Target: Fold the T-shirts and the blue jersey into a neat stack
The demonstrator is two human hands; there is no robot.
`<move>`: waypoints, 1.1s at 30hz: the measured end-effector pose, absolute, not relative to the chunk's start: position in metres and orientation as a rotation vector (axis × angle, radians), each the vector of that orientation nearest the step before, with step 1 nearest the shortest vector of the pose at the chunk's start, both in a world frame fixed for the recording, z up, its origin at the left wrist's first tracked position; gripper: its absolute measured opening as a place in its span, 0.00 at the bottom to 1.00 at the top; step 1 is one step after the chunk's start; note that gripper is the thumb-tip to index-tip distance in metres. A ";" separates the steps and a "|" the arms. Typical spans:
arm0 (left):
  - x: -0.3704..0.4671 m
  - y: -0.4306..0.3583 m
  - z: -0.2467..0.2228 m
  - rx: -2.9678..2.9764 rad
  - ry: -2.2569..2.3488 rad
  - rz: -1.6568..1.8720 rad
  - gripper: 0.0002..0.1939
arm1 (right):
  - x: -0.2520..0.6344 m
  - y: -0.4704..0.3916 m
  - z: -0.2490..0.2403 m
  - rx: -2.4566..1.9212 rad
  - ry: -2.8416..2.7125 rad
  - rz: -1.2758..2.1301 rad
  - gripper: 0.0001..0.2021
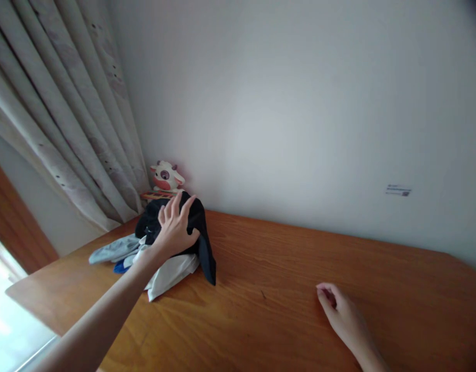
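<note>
My left hand (176, 227) reaches out over a heap of clothes, its fingers spread. Right beneath it lies a crumpled black garment (201, 219), with one end hanging down to the tabletop. Whether the fingers touch the cloth I cannot tell. Under the black piece are a white cloth (172, 274), a light grey-blue one (114, 249) and a bit of bright blue fabric (121, 267). My right hand (342, 310) is over the table at the lower right, fingers curled in and thumb near the fingertips. Nothing shows in it.
The wooden table (269, 263) runs along a pale wall (280, 129). Behind the clothes, a cow-shaped toy (166, 176) sits by the wall. A curtain (67, 113) hangs at the left. A small printed label (398, 190) is stuck on the wall at right.
</note>
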State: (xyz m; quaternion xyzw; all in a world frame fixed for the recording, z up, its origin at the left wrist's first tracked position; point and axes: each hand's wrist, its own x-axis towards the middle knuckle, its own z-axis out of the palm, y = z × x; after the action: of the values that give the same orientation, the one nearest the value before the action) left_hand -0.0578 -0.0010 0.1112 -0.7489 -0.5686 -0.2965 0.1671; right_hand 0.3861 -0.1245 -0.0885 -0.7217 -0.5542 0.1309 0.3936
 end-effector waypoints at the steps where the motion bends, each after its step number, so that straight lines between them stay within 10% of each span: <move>1: -0.044 -0.011 0.112 -2.248 -1.480 -0.855 0.42 | 0.386 -0.124 -0.089 -1.831 -1.420 0.321 0.22; 6: 0.037 -0.047 0.070 -2.862 -0.993 -0.785 0.23 | 0.386 -0.123 -0.094 -1.805 -1.454 0.262 0.20; 14: 0.097 -0.052 -0.041 -3.076 -1.238 -0.510 0.26 | 0.368 -0.121 -0.098 -1.625 -1.616 -0.197 0.20; 33: 0.093 -0.050 -0.052 -3.015 -1.131 -0.508 0.25 | 0.324 -0.139 -0.063 -1.981 -1.952 0.159 0.26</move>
State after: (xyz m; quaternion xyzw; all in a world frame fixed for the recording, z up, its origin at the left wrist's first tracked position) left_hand 0.0929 -0.0500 -0.0518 -0.9233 -0.3462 -0.1556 -0.0592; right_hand 0.3244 -0.1388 -0.0634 -0.6999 -0.6896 0.0563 0.1770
